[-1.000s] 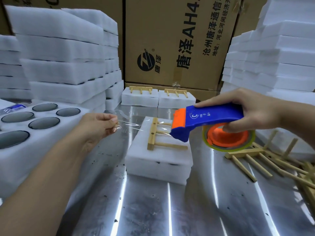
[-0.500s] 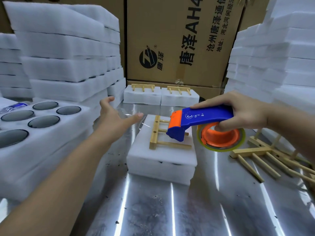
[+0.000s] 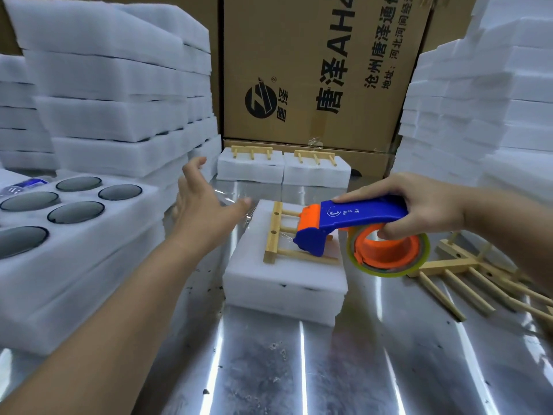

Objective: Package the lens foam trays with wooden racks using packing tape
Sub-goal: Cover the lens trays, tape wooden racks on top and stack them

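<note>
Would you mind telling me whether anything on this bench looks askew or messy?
The loose wooden racks right of the tape dispenser lie jumbled, crossing at angles, unlike the rack lying square on the foam tray. Dark specks dot the metal table.

Glossy plastic tape dispenser point(image 3: 344, 223), matt white foam tray point(image 3: 284, 283), pale wooden rack point(image 3: 276, 235), shiny scuffed metal table point(image 3: 329, 369).

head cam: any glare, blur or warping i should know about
Head view: bright glare streaks run down the metal table; wide-angle distortion bows the foam stacks and cardboard box toward the edges; the left hand looks slightly soft; the tape dispenser is sharp; the clear tape shows only as faint shine.
</note>
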